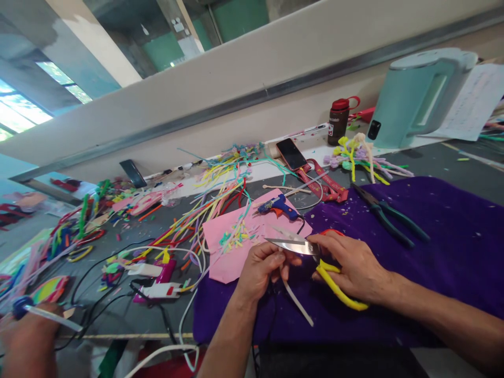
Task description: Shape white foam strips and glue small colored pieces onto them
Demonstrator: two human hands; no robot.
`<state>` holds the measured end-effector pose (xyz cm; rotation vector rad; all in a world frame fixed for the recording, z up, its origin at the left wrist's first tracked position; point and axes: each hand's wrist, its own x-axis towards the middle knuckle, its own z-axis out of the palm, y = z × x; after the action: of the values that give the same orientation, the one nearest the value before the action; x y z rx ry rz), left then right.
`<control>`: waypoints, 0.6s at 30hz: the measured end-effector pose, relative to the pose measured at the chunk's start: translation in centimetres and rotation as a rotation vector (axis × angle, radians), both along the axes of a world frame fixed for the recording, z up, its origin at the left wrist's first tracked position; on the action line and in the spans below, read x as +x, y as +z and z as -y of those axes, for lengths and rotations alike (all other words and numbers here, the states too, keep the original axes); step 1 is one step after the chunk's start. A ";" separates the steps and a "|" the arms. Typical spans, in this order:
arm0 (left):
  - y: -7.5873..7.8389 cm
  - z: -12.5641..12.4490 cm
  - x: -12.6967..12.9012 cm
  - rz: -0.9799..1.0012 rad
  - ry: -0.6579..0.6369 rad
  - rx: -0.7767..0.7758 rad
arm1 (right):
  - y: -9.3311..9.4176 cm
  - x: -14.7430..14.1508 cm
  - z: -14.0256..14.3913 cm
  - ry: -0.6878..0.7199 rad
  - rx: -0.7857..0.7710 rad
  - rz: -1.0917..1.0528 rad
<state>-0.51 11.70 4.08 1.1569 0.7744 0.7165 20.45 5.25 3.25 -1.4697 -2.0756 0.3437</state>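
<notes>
My right hand (350, 262) grips a pair of scissors (292, 245) with yellow handles, the blades pointing left over my other hand. My left hand (263, 268) is pinched closed on a pale pipe cleaner (298, 304), whose free end hangs down to the right over the purple cloth. The scissor blades lie right at my left fingertips; whether they touch the pipe cleaner is hidden. Just beyond is a pink sheet (224, 268) with small cut pieces (238, 236) in yellow and green. A blue glue gun (280, 207) rests on its far part.
Pliers (388, 215) lie on the purple cloth (464, 252). Behind stand a teal kettle (409, 100), a dark bottle (338, 121) and a phone (291, 154). Pipe cleaners (212, 205), power strips and cables spread leftward. Another person's hand (33, 336) holds a glue gun at lower left.
</notes>
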 end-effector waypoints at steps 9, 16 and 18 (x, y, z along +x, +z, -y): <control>0.0 0.0 0.0 0.018 0.000 -0.006 | -0.5 0.1 0.0 0.028 0.067 0.011; 0.1 0.0 -0.1 0.014 -0.004 0.007 | 0.1 0.3 0.0 0.005 -0.069 -0.150; 0.1 -0.1 -0.1 0.012 -0.012 0.008 | 0.5 0.3 0.0 -0.011 -0.114 -0.173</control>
<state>-0.61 11.76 4.20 1.1627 0.7540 0.7165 20.77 5.22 3.73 -1.4607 -1.9379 0.5725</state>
